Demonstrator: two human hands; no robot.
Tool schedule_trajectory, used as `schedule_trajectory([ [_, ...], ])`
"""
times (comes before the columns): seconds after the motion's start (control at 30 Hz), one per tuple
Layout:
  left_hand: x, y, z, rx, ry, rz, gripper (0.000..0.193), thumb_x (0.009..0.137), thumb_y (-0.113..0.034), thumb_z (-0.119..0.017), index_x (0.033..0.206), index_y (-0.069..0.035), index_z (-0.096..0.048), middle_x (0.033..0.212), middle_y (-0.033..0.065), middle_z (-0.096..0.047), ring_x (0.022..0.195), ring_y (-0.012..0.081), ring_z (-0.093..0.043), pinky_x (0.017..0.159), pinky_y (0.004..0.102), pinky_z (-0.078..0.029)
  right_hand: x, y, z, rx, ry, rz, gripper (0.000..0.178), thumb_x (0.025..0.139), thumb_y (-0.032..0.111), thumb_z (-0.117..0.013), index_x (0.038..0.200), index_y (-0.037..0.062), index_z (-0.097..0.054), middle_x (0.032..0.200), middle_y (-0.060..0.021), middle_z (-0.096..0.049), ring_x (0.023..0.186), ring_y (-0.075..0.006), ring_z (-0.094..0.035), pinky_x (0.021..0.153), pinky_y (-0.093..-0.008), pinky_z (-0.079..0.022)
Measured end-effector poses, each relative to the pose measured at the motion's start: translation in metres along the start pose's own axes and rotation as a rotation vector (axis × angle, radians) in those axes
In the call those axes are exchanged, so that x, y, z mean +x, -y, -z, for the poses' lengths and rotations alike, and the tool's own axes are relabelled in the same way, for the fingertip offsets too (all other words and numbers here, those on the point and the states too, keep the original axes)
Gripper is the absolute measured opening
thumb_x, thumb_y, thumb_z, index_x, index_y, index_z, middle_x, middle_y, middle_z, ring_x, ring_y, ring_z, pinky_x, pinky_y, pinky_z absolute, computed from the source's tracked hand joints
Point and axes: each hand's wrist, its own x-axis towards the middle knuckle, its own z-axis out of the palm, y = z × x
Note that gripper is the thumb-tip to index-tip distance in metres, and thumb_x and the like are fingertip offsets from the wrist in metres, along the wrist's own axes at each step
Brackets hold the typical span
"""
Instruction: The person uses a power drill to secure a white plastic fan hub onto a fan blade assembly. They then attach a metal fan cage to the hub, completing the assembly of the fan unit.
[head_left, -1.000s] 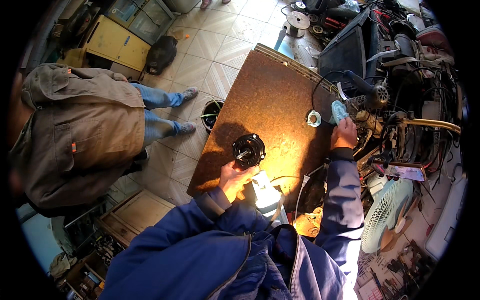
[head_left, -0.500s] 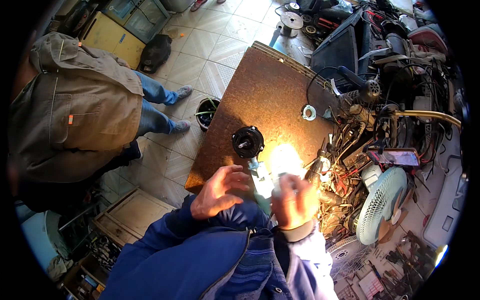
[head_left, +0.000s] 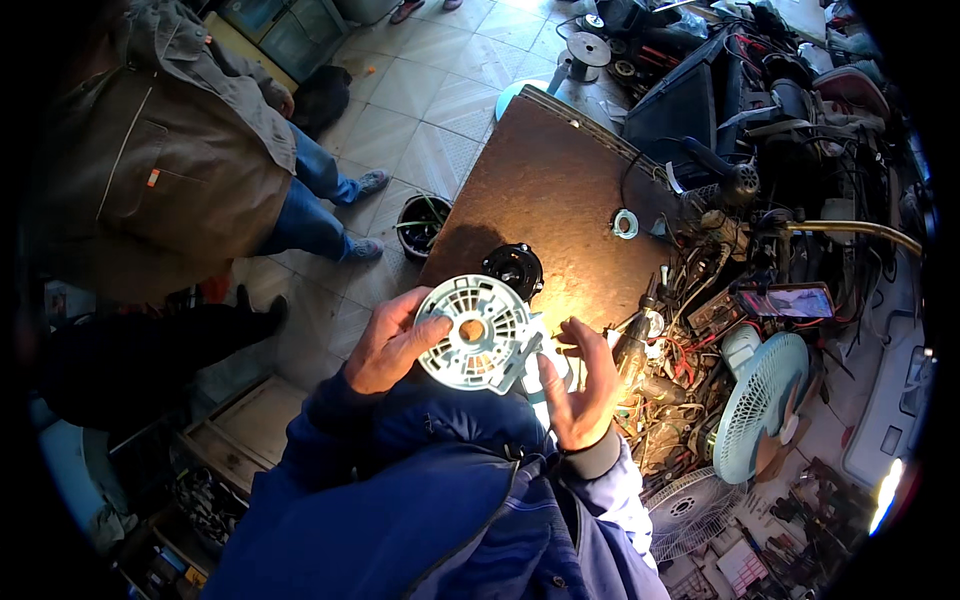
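Pale and slotted, a round cover (head_left: pixel 482 352) sits raised at the near side of the brown table (head_left: pixel 560 190); we grip its left edge with our left hand (head_left: pixel 385 345), thumb across its face. Our right hand (head_left: pixel 585 385), fingers parted, is beside the cover at the table's near side; we cannot tell whether it touches. Black motor (head_left: pixel 514 268), partly hidden, is on the table; pale ring (head_left: pixel 617 217) lies toward the table's right edge.

the left hand (head_left: pixel 388 342) holds a pale vented cover (head_left: pixel 485 358), thumb on its face. the right hand (head_left: pixel 582 388) parts its fingers just beside it. beyond the left fingers shows a black motor (head_left: pixel 513 266); well beyond the right, a pale ring (head_left: pixel 618 230).
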Motion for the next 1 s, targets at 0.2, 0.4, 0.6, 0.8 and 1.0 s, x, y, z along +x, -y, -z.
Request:
schedule_trajectory([
  [0.2,0.02,0.002,0.013,-0.051,0.253,-0.058,0.035,0.104,-0.018,-0.069,0.133,0.0,-0.063,0.128,0.0097,-0.069,0.117,0.015,-0.064,0.102,0.0314,-0.053,-0.006,-0.025,-0.011,1.089,0.315,-0.505,0.075,0.112,0.055,-0.04,0.143,-0.012,-0.054,0.127,-0.0224,-0.07,0.108,-0.0269,-0.07,0.092,-0.0368,-0.056],
  [0.4,0.05,0.001,0.015,-0.14,0.575,-0.329,0.016,0.096,-0.007,-0.068,0.111,-0.004,-0.069,0.133,0.0189,-0.067,0.138,0.0312,-0.055,0.118,0.0488,-0.041,-0.003,-0.031,-0.018,1.239,0.545,-0.476,0.057,0.107,0.031,-0.062,0.148,-0.007,-0.051,0.137,-0.0184,-0.066,0.121,-0.0263,-0.067,0.102,-0.0405,-0.054],
  [0.6,0.055,0.0,0.013,-0.066,0.53,-0.359,0.027,0.097,-0.005,-0.069,0.124,-0.005,-0.071,0.162,0.0217,-0.046,0.151,0.0308,-0.043,0.125,0.0489,-0.034,0.008,-0.025,-0.02,1.192,0.584,-0.595,0.059,0.094,0.008,-0.081,0.145,-0.0046,-0.055,0.118,-0.013,-0.074,0.101,-0.0171,-0.071,0.078,-0.0284,-0.059],
  [0.8,0.049,0.02,0.022,-0.311,0.118,-0.033,0.036,0.109,-0.012,-0.051,0.143,0.002,-0.056,0.134,0.0136,-0.068,0.116,0.0172,-0.069,0.102,0.0318,-0.057,0.011,-0.029,-0.027,1.096,0.212,-0.453,0.053,0.093,-0.005,-0.077,0.142,-0.006,-0.055,0.111,-0.0143,-0.077,0.095,-0.0173,-0.073,0.079,-0.0299,-0.061],
  [1.0,0.052,0.03,0.011,-0.268,-0.007,-0.081,0.053,0.104,-0.017,-0.066,0.15,0.004,-0.049,0.134,0.012,-0.066,0.12,0.0164,-0.064,0.104,0.0312,-0.052,0.025,-0.037,-0.038,0.894,0.079,-0.371,0.056,0.094,0.0,-0.078,0.144,-0.007,-0.054,0.115,-0.0165,-0.076,0.103,-0.0175,-0.072,0.089,-0.0281,-0.057],
])
